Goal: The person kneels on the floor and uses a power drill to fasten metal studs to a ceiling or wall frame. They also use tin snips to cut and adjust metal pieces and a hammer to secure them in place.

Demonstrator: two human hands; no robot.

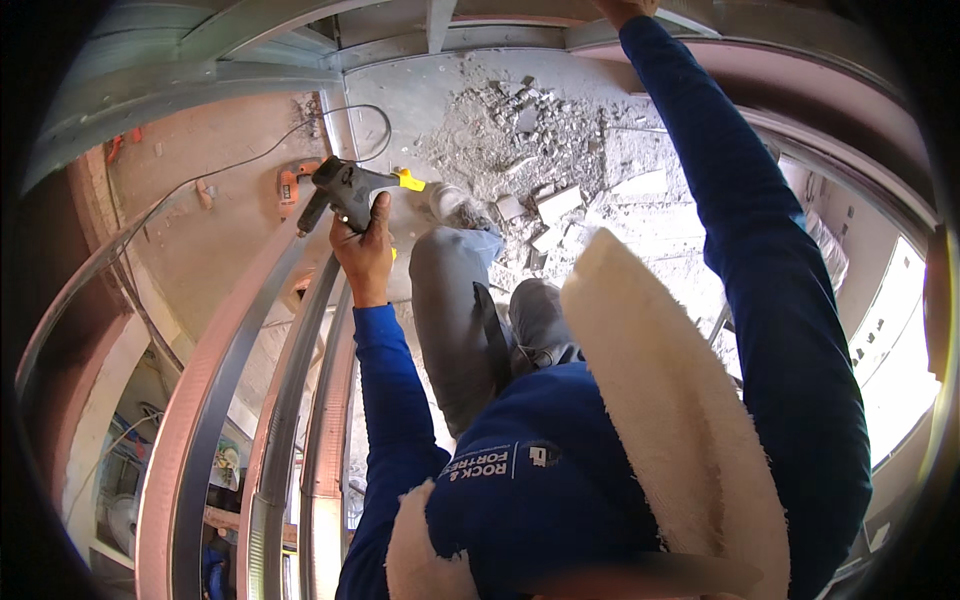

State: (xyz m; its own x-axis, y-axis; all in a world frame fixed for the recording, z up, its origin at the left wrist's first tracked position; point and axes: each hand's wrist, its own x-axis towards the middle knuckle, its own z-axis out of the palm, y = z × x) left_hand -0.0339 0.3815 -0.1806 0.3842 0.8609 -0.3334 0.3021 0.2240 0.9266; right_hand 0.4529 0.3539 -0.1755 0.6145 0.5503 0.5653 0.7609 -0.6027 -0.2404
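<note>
My left hand (365, 250) is closed around a black hand tool (345, 187) with yellow tips, its thumb pointing up along the tool. The tool's exact kind is not plain. Just beside it, on the floor, lies an orange power drill (289, 186). My right arm stretches far up and forward, so that my right hand (625, 8) shows only in part at the top edge, near the metal framing (500, 38). Its fingers are cut off by the picture's edge.
Broken rubble (520, 130) covers the floor ahead of my legs. Long metal studs (265, 420) stand on my left. A dark cable (230, 165) loops past the tool and drill. Bright window light (890, 340) comes from the right. A pale towel (670, 390) hangs over my chest.
</note>
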